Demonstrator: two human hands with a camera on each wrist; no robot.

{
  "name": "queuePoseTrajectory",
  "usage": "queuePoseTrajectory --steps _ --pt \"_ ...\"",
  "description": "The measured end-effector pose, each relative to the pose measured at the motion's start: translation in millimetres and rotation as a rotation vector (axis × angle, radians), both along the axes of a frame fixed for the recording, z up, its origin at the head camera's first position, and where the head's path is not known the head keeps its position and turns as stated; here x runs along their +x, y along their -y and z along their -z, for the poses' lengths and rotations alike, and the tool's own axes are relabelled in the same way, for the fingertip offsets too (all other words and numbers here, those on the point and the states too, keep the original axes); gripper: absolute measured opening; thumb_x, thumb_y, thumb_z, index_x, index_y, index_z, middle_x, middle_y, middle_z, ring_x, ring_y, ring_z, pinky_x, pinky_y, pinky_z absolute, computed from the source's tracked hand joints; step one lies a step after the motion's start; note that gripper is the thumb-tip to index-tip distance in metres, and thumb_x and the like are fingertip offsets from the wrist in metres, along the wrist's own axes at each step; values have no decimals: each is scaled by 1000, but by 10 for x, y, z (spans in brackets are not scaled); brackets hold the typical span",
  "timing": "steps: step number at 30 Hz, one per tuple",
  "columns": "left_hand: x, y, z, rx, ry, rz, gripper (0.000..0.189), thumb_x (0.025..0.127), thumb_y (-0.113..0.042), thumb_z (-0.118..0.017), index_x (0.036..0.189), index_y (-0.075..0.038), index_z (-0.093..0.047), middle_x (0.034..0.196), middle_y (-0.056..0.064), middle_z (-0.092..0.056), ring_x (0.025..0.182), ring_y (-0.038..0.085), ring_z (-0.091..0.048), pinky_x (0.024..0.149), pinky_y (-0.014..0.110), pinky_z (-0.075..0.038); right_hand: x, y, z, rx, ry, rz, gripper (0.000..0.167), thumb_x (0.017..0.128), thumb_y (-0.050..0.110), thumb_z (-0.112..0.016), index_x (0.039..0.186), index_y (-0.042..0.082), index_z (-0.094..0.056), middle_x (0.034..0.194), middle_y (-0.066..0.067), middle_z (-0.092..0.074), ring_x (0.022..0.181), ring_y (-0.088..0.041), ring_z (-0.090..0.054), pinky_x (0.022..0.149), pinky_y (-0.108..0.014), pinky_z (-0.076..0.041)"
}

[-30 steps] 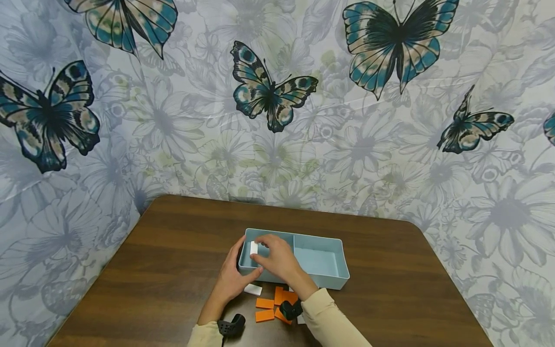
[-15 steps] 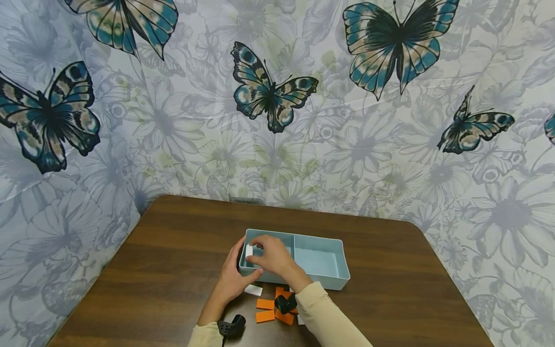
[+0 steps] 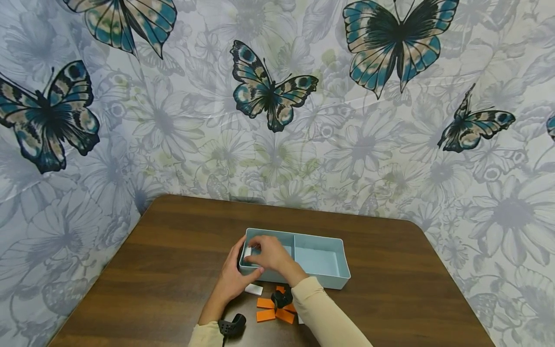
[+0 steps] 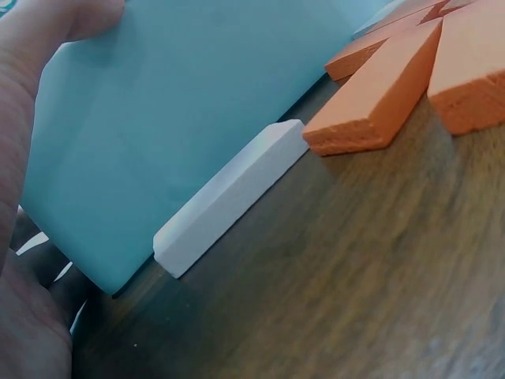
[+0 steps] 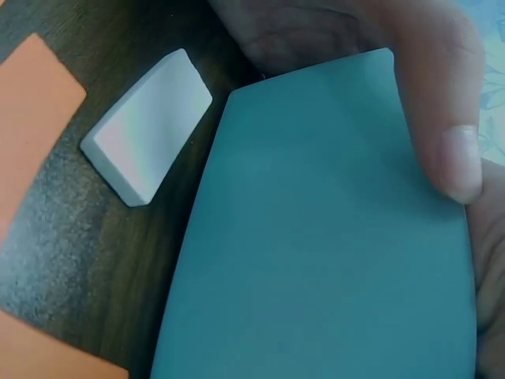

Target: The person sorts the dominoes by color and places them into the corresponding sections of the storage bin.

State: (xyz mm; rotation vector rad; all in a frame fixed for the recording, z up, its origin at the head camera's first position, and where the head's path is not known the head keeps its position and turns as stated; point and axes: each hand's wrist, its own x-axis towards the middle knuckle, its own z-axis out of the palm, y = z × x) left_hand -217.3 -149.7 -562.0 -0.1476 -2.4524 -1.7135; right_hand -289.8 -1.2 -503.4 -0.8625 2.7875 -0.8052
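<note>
A light-blue two-compartment box (image 3: 322, 258) stands on the table. My left hand (image 3: 230, 278) grips its left end, the thumb on the near rim and the fingers around the outer side. My right hand (image 3: 271, 254) reaches into the left compartment and pinches a small white block (image 3: 247, 253), upright near the left wall. The fingertips and the block's lower part are partly hidden. The right wrist view shows the box's outer wall (image 5: 316, 237) with a thumb over its rim. Another white block (image 4: 229, 197) lies along the foot of the box.
Several orange blocks (image 3: 266, 315) lie on the brown table (image 3: 173, 270) in front of the box, partly under my right wrist. Part of a white block (image 3: 300, 320) shows beside them. A butterfly-patterned cloth (image 3: 277, 159) hangs behind the table.
My right hand has moved left and slightly lower inside the left compartment, carrying the white block toward the left wall. My left hand keeps its grip on the box.
</note>
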Motion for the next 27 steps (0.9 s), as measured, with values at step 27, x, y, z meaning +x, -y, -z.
queuePoseTrajectory --steps 27 --pt "-5 3 -8 -14 -1 -14 100 83 -42 -86 163 -27 -28 166 13 -31 149 43 -35 113 71 -32 -97 131 66 115 -24 -38 38 80 29 -91 108 8 -77 100 -4 -72 89 -16 -66 80 -29 -56"
